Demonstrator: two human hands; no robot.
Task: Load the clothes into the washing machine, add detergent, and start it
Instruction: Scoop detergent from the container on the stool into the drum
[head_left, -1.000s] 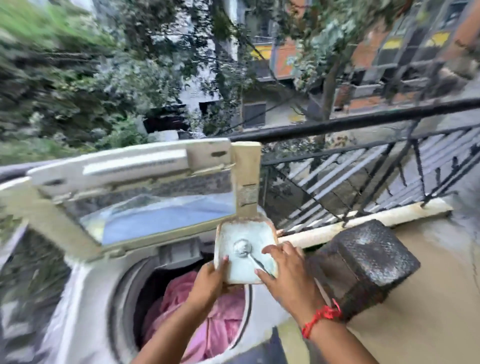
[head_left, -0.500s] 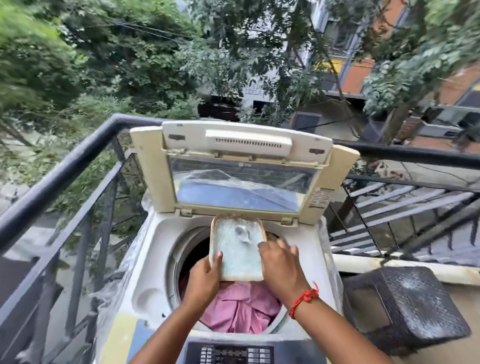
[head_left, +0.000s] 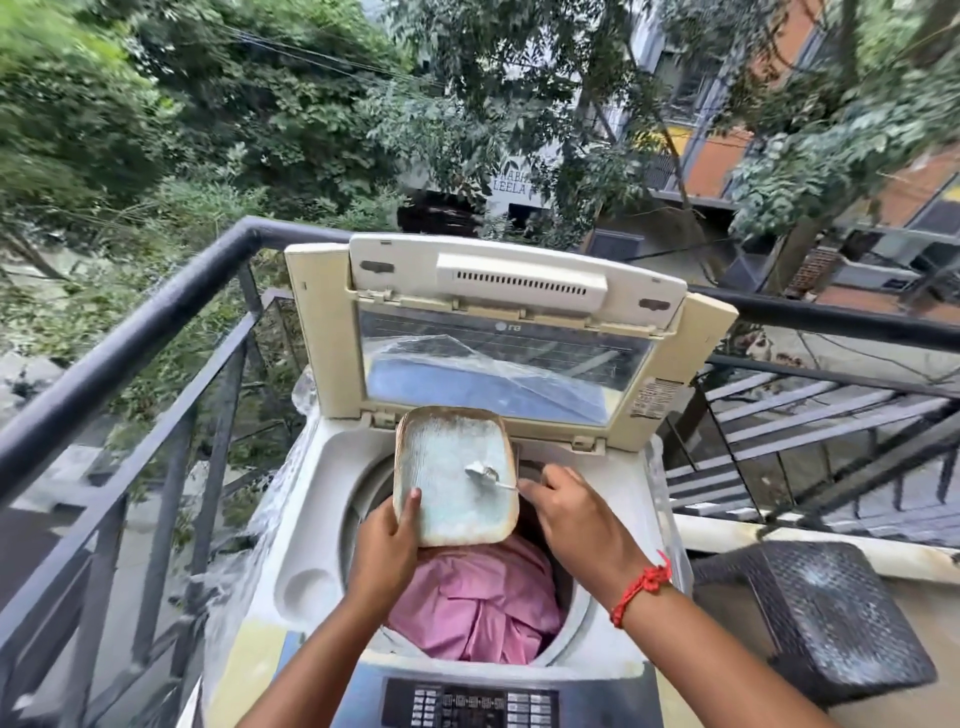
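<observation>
A top-loading washing machine (head_left: 311, 499) stands on a balcony with its lid (head_left: 332, 332) raised. Pink clothes (head_left: 478, 603) fill the drum. My left hand (head_left: 384, 556) grips the lower left edge of a rectangular tub of pale detergent powder (head_left: 441, 483), held over the drum opening. My right hand (head_left: 576, 514) pinches the handle of a small metal spoon (head_left: 485, 474) whose bowl carries a heap of powder above the tub. The control panel (head_left: 467, 704) runs along the machine's front edge.
A black metal railing (head_left: 130, 332) borders the balcony on the left and behind the machine. A dark woven stool (head_left: 831, 623) stands to the right on the tan floor. Trees and buildings lie beyond the railing.
The view has swung left and steadied on the machine. My right hand has lifted the spoon out with a heap of powder and shifted it toward the tub's right edge.
</observation>
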